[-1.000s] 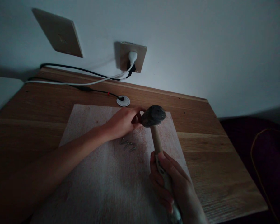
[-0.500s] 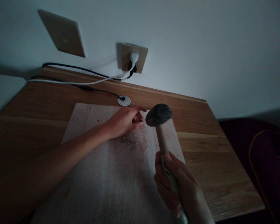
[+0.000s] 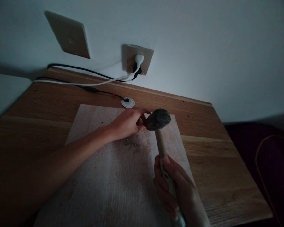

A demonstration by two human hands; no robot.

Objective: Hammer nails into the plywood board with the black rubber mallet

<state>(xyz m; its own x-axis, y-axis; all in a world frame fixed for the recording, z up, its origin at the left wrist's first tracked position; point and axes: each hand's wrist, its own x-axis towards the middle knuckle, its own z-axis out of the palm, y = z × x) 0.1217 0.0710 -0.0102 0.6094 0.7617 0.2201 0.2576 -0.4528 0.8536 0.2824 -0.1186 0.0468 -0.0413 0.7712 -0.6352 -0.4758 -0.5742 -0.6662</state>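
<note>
My right hand grips the wooden handle of a hammer. Its dark head is down beside the fingertips of my left hand. The left hand is pinched on a small nail that stands on a pale plywood board, and the nail itself is mostly hidden by the fingers and the hammer head. Several loose nails lie on the board just below my left hand.
The board lies on a wooden desk against a white wall. A wall socket holds white and black plugs, and their cables run along the desk's back edge. A round cable grommet sits behind the board. Dark furniture is at right.
The hammer head was raised and to the right half a second ago; now it has come back down to my left fingertips. My left hand has stayed in place.
</note>
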